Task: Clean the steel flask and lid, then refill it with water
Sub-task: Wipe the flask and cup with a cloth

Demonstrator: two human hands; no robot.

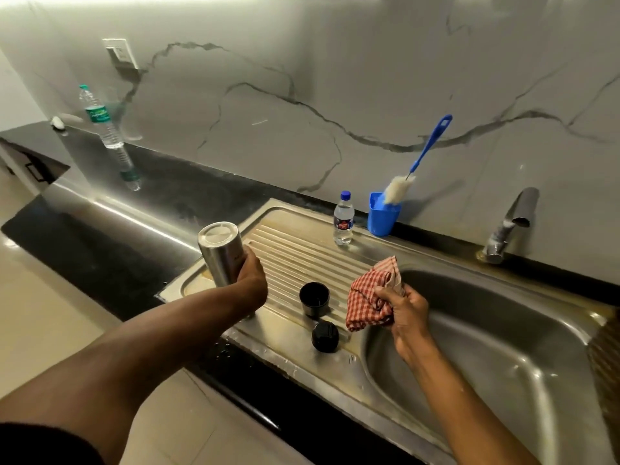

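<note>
My left hand grips the steel flask upside down, its flat base up, over the left end of the sink's ribbed drainboard. My right hand holds a bunched red-and-white checked cloth above the near-left rim of the sink basin. On the drainboard between my hands stand a dark cup-shaped lid with its open side up and a black round stopper closer to me.
A small water bottle with a blue cap and a blue cup holding a blue-handled bottle brush stand at the drainboard's back edge. The tap sticks out at the back right. A large water bottle stands far left on the black counter.
</note>
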